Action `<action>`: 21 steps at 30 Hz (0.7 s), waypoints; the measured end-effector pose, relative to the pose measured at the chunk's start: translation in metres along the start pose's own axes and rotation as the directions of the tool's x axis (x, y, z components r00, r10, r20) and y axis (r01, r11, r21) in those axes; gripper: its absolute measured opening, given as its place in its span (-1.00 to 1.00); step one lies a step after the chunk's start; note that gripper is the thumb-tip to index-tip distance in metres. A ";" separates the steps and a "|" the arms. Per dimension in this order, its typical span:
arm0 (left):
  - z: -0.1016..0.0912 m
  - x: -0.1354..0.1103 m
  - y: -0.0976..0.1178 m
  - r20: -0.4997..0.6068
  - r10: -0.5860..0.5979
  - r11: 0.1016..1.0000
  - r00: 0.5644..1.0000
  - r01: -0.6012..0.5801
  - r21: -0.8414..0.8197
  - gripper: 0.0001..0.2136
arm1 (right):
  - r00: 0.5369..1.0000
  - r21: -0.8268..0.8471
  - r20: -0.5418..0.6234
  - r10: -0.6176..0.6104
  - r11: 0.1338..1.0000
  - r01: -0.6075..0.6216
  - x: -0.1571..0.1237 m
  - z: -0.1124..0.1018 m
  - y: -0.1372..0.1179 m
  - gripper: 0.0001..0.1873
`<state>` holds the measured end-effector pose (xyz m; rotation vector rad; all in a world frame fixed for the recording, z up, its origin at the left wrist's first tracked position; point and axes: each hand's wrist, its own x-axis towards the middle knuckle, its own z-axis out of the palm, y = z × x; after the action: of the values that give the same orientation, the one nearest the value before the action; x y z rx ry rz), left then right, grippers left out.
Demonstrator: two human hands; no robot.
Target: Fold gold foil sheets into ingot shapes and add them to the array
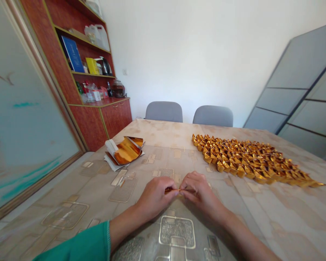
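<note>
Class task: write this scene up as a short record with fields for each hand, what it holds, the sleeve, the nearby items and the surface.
Left hand: pinches a narrow gold foil strip
Right hand: pinches the same strip
Left sleeve: green cloth
Right of hands: tightly packed folded gold foil ingots
Left of hands: gold foil sheets on white paper
Surface: beige patterned table cover

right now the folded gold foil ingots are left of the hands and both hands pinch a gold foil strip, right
No: the head view shows the folded gold foil ingots right of the left hand and right hand, not left. They do pinch the gold foil strip.
</note>
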<state>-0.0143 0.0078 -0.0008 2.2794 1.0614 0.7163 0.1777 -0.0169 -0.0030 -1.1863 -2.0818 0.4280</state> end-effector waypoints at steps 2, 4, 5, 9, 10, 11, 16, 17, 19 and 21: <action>-0.002 0.000 0.000 -0.029 0.032 0.999 0.999 -0.033 -0.043 -0.81 | 0.997 0.136 0.003 0.079 0.988 -0.079 0.000 -0.005 0.006 -0.87; -0.004 0.000 0.000 -0.054 0.041 0.993 0.998 -0.047 -0.108 -0.81 | 0.983 0.290 0.025 0.180 0.940 -0.180 0.001 -0.011 0.013 -0.83; -0.004 0.000 0.000 -0.060 0.030 0.988 0.998 -0.039 -0.151 -0.82 | 0.976 0.350 0.034 0.216 0.912 -0.214 0.002 -0.014 0.017 -0.81; -0.004 0.003 0.002 -0.046 -0.119 0.906 0.992 0.090 -0.413 -0.82 | 0.950 0.497 0.018 0.312 0.822 -0.279 0.004 -0.029 0.027 -0.70; -0.004 0.004 0.003 -0.040 -0.166 0.861 0.985 0.125 -0.492 -0.81 | 0.940 0.524 -0.013 0.340 0.803 -0.283 0.004 -0.032 0.027 -0.67; -0.003 0.005 0.003 -0.041 -0.214 0.809 0.976 0.154 -0.567 -0.80 | 0.928 0.554 -0.051 0.370 0.783 -0.282 0.004 -0.034 0.027 -0.64; 0.002 0.004 0.004 -0.062 -0.406 0.556 0.912 0.192 -0.808 -0.74 | 0.917 0.672 -0.003 0.399 0.680 -0.293 0.004 -0.021 0.007 -0.61; 0.004 0.004 0.006 -0.054 -0.412 0.521 0.910 0.187 -0.833 -0.73 | 0.934 0.677 0.053 0.353 0.675 -0.294 0.004 -0.015 0.002 -0.63; 0.009 0.003 0.009 -0.043 -0.404 0.483 0.914 0.173 -0.858 -0.73 | 0.944 0.692 0.082 0.319 0.664 -0.284 0.005 -0.004 -0.006 -0.67; 0.012 0.001 0.011 -0.017 -0.397 0.455 0.918 0.181 -0.872 -0.73 | 0.937 0.695 0.041 0.347 0.663 -0.276 0.006 0.003 -0.010 -0.71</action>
<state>0.0005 -0.0002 -0.0022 1.1136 0.8522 1.0611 0.1677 -0.0167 0.0031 -1.0474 -1.3918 1.1796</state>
